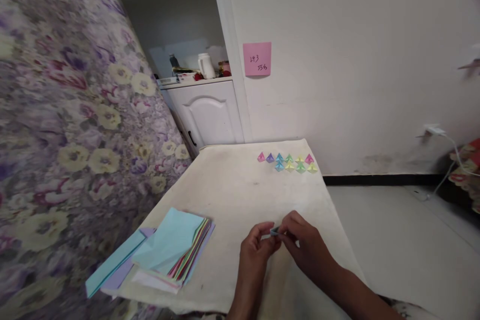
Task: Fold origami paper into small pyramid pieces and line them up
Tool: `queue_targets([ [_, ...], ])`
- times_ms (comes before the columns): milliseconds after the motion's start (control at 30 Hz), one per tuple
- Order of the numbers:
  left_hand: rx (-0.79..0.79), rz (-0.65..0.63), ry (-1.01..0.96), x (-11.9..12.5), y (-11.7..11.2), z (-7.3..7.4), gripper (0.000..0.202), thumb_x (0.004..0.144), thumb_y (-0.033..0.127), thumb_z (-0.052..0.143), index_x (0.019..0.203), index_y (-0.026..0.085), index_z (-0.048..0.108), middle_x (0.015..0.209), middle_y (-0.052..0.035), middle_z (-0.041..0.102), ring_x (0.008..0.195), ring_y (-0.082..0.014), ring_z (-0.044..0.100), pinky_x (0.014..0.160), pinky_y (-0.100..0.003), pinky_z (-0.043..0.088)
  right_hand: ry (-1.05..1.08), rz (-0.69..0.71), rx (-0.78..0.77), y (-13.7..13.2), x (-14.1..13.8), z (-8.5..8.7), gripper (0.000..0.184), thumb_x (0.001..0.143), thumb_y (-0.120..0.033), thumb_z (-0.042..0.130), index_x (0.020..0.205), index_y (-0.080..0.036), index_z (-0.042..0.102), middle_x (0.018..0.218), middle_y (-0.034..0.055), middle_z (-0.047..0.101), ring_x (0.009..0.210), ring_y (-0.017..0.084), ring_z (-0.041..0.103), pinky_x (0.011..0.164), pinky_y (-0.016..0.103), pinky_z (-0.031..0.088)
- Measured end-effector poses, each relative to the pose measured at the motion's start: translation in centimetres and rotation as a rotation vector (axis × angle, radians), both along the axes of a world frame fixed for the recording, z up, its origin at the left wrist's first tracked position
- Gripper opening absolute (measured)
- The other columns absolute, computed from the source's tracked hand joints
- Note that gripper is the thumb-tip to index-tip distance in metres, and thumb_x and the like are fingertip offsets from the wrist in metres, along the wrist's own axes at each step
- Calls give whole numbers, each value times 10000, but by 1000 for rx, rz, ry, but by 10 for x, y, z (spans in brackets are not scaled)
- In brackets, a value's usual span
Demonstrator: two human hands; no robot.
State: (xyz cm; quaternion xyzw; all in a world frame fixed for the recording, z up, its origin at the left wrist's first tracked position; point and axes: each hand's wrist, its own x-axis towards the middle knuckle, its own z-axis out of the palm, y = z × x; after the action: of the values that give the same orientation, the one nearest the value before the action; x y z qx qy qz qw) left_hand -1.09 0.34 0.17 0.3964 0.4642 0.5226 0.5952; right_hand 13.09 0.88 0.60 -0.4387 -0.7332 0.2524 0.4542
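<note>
Paper piece [274, 231], one, pinched between two hands [258, 250].

One head-worn view looks forward and down over the surface [232, 195], hands [285, 247] close below, wall [356, 60] beyond.

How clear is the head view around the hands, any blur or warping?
Head view: soft even light, no glare; left hand, right hand and the folded paper they pinch are fairly sharp; the flowered cloth at left is smeared and stretched; the door frame leans.
</note>
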Motion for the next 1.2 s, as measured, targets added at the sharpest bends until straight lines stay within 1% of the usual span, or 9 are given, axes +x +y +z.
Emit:
queue_targets([
  [167, 15, -55, 19, -3, -5, 8, 215, 717, 214, 624, 907, 138, 692, 857, -65, 701, 852, -214, 629, 855, -345, 476, -1, 55, 33, -2, 1, 5, 145, 806, -90, 467, 735, -203, 523, 746, -1, 526, 665, 126, 515, 608, 234, 403],
  [400, 33, -6, -90, 0, -10, 19, 238, 758, 286, 616, 916, 126, 694, 929, -106, 697, 929, -248, 616, 907, -391, 437, 80, 106, 17, -1, 1, 9, 102, 799, -123, 485, 753, -204, 525, 773, 13, 536, 698, 137, 528, 629, 245, 435],
  [467, 24, -18, -106, 1, -9, 18, 229, 760, 291, 623, 905, 128, 692, 924, -101, 695, 931, -240, 611, 897, -375, 444, 85, 102, 17, 0, 1, 9, 106, 797, -122, 492, 734, -204, 517, 765, 8, 531, 693, 133, 526, 627, 242, 430],
  [567, -1, -29, -150, -1, -6, 10, 198, 742, 272, 652, 884, 138, 689, 895, -78, 692, 891, -206, 614, 861, -330, 463, 89, 94, 25, 0, 1, 6, 112, 796, -129, 502, 711, -201, 514, 751, 5, 537, 687, 131, 529, 625, 241, 429],
  [700, -36, -12, -236, -3, -4, 3, 186, 702, 243, 695, 854, 136, 688, 844, -59, 683, 813, -167, 616, 806, -290, 482, 88, 89, 20, 1, 1, 2, 88, 815, -165, 501, 754, -201, 555, 744, 9, 570, 674, 133, 541, 633, 245, 442],
  [867, -59, -8, -267, -3, -4, 7, 199, 675, 251, 716, 836, 138, 693, 857, -64, 682, 819, -170, 614, 799, -281, 480, 85, 121, 35, 1, 3, 5, 95, 831, -191, 495, 808, -215, 584, 760, 18, 594, 704, 144, 557, 666, 256, 456],
  [1000, -47, -5, -258, -3, -4, 11, 170, 674, 249, 716, 803, 142, 690, 810, -48, 681, 787, -156, 611, 761, -254, 480, 95, 174, 40, -1, 3, 10, 83, 811, -171, 518, 755, -214, 563, 780, 18, 594, 746, 151, 561, 696, 265, 457],
  [1067, -52, -3, -266, -3, -4, 11, 174, 650, 244, 734, 783, 142, 685, 780, -42, 680, 759, -153, 610, 746, -254, 481, 95, 177, 44, -1, 3, 10, 96, 809, -169, 517, 729, -212, 548, 779, 19, 591, 744, 151, 558, 690, 266, 458],
  [1200, -58, -5, -309, -2, -3, 6, 169, 647, 218, 740, 782, 143, 671, 777, -34, 671, 723, -135, 606, 731, -256, 487, 84, 135, 36, -1, 2, 5, 82, 817, -179, 507, 768, -211, 564, 734, 10, 579, 678, 139, 548, 648, 253, 452],
])
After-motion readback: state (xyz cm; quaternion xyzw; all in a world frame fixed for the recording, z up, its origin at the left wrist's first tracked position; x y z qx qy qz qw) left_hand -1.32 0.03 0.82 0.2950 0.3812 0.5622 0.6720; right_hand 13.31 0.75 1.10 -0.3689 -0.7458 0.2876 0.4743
